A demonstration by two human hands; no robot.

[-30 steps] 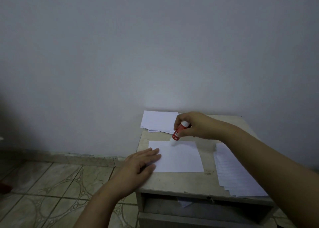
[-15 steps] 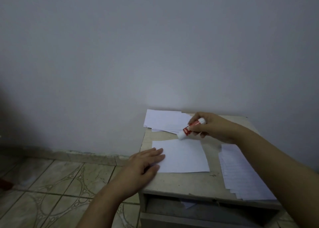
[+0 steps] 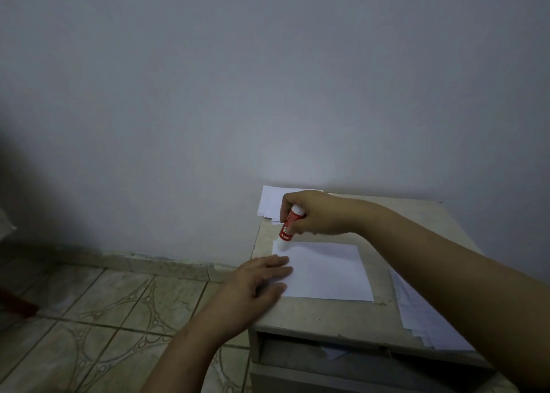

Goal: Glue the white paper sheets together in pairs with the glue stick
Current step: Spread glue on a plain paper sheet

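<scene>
One white sheet lies flat in the middle of the small stone-topped table. My right hand grips a red and white glue stick, held nearly upright, with its white tip down on the sheet's far left corner. My left hand lies flat with straight fingers on the sheet's left edge, pressing it down. A stack of white sheets sits at the far left of the table, partly hidden by my right hand. Another stack of sheets lies along the right side, under my right forearm.
The table stands against a plain grey wall. Below its top is an open compartment with a scrap of paper inside. To the left lies tiled floor, with a red object at the far left edge.
My right hand moved the glue stick left along the sheet's far edge to the far left corner and stood it more upright. My left hand stayed on the sheet.
</scene>
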